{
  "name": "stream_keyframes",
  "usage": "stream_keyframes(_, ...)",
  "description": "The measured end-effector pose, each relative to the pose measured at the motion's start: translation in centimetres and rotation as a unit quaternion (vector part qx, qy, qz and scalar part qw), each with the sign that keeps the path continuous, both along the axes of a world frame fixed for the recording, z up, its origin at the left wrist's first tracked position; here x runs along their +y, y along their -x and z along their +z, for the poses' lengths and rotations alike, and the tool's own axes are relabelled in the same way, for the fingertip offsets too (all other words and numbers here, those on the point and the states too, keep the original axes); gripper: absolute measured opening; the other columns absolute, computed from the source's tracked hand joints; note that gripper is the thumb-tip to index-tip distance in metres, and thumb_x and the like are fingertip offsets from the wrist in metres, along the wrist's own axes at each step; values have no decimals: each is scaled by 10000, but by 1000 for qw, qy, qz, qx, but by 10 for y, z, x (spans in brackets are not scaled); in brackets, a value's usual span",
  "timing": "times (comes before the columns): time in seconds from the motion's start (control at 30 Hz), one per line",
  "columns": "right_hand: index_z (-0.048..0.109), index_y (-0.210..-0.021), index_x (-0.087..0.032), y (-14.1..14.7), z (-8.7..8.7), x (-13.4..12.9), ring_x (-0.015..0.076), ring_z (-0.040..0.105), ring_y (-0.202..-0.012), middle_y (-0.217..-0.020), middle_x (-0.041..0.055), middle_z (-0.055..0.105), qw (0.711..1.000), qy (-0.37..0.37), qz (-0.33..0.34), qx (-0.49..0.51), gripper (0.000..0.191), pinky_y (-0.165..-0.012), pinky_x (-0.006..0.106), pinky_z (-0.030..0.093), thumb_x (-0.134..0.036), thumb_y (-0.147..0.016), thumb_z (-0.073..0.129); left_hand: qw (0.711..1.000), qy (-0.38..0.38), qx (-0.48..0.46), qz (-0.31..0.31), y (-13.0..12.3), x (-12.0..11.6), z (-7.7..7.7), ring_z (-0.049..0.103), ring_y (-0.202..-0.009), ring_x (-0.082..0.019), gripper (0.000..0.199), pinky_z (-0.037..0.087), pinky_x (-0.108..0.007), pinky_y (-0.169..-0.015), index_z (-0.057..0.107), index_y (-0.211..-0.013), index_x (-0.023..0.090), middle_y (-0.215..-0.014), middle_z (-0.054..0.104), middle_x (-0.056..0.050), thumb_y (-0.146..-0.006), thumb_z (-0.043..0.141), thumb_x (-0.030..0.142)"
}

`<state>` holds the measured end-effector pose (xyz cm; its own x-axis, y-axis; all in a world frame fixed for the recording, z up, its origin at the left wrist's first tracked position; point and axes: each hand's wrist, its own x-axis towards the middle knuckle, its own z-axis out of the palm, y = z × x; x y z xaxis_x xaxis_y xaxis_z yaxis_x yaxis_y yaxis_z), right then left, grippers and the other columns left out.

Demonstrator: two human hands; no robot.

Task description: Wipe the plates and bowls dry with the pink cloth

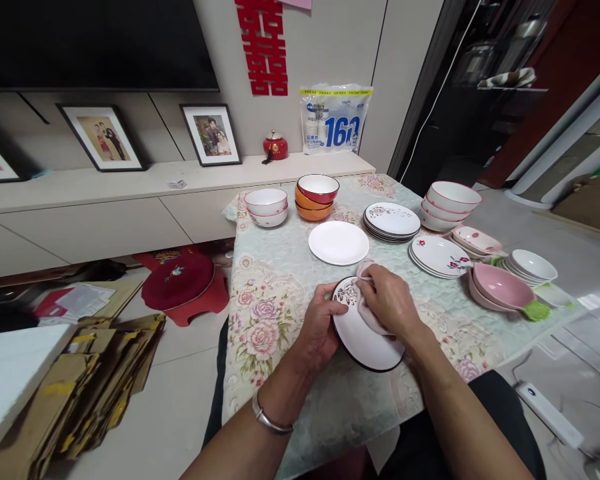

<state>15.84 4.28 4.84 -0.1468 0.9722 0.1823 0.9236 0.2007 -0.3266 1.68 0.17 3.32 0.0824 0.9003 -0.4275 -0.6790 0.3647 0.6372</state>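
A long, pale wall cabinet (100, 230) runs along the far side of the room from me, and near it stands a table under a pale green and cream floral cloth (270, 257). Low beside the table's left edge is a red stool with a round, dark red cushion (177, 283).

Crockery crowds the table's far and right sides: a stack of white bowls with pink rims (443, 208), orange and red bowls nested together (315, 212), dark-rimmed white plates (393, 220) piled up, and a pair of white bowls (267, 218) at the back left. A plain white round plate (339, 243) lies just beyond the person's hands.

Over the table's near part, close to the person, is a round white plate with a dark rim and brown flower pattern (363, 343). The left hand (320, 323) grips its left edge, thumb on the face; the fingers underneath are hidden. The right hand (393, 300) has its fingers closed round a pale pink cloth (366, 310), pressed against the plate's face. A silvery metal bangle (270, 419) circles the left wrist.
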Motion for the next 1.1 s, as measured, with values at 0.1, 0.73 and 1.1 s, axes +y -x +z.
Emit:
stream_keyframes(0.1,619,-947,-189,13,-3,-4,190,608,-835,-934,61,678,990,-16,114,87,124,-727,267,387,-248,-923,512,1000,-6,-5,-6,-2,-2,-1,558,-581,-153,502,407,-268,-560,578,-926,190,-658,649,22,-446,593,46)
stream_keyframes(0.73,627,-993,-178,6,0,-2,203,613,-844,-963,78,692,996,-24,57,69,152,-730,275,379,-250,-914,520,997,-64,-29,-31,-3,-1,0,601,-675,-157,562,434,-271,-650,683,-1026,158,-825,712,-19,-484,593,38)
stream_keyframes(1.1,627,-953,-173,-9,0,3,221,612,-843,-958,92,675,999,1,-9,-32,140,-697,294,355,-242,-913,512,1000,-3,-15,9,1,3,-6,606,-654,-187,564,440,-300,-598,692,-957,135,-805,720,-41,-425,533,36)
